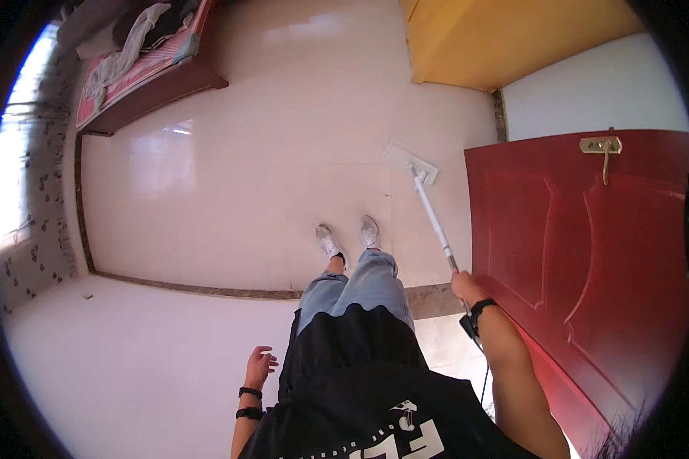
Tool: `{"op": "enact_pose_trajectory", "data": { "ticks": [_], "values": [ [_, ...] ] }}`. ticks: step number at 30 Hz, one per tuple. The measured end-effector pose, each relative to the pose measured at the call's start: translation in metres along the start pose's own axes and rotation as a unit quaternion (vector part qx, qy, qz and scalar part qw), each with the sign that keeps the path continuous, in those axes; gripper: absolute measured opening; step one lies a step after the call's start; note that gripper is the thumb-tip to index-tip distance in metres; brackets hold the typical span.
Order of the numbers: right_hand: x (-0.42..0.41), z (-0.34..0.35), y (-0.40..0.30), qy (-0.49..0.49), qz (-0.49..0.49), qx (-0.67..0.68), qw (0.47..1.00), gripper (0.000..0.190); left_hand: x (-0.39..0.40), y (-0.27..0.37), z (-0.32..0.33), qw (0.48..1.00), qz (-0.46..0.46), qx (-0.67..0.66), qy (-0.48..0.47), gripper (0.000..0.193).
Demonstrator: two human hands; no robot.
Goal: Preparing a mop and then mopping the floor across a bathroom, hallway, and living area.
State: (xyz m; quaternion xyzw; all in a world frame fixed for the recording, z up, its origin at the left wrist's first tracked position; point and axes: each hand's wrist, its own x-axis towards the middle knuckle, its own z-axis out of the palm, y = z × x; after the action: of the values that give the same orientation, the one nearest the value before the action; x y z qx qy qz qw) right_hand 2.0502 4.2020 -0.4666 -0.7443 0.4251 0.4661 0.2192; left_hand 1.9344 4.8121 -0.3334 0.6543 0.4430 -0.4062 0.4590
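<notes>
My right hand grips the handle of a flat mop, beside the edge of a red door. The mop's pole slants up and left to a pale rectangular mop head, which lies on the light tiled floor ahead and right of my shoes. Nothing is in my left hand; it hangs at my left side with its fingers apart, near the white wall. A black band is around my right wrist.
The red door, with a brass lever handle, stands on the right. A yellow wooden cabinet is at the far right. A bed with bedding fills the far left corner. A patterned curtain hangs by a bright window.
</notes>
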Motion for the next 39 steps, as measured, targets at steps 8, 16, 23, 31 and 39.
{"op": "enact_pose_trajectory", "data": {
  "ticks": [8, 16, 23, 31, 39],
  "values": [
    [-0.097, 0.098, 0.055, -0.02, -0.068, -0.109, 0.992, 0.053, 0.055, 0.038, -0.034, 0.997, 0.034, 0.057, -0.038, 0.027],
    [-0.107, 0.093, 0.033, 0.003, 0.023, -0.04, 0.999, 0.058, 0.058, 0.03, -0.039, 0.998, 0.021, 0.027, -0.047, 0.026],
    [-0.007, 0.074, -0.028, 0.104, -0.08, -0.005, 0.991, 0.057, 0.063, 0.041, -0.039, 0.995, 0.001, 0.091, -0.042, 0.027],
    [-0.031, 0.015, -0.052, 0.061, -0.108, -0.07, 0.99, 0.043, 0.057, 0.078, -0.051, 0.988, 0.067, 0.139, -0.023, 0.025],
    [-0.079, 0.127, 0.095, -0.071, -0.154, -0.232, 0.958, 0.037, 0.095, 0.083, -0.043, 0.988, 0.086, 0.102, -0.073, 0.025]
  ]
}}
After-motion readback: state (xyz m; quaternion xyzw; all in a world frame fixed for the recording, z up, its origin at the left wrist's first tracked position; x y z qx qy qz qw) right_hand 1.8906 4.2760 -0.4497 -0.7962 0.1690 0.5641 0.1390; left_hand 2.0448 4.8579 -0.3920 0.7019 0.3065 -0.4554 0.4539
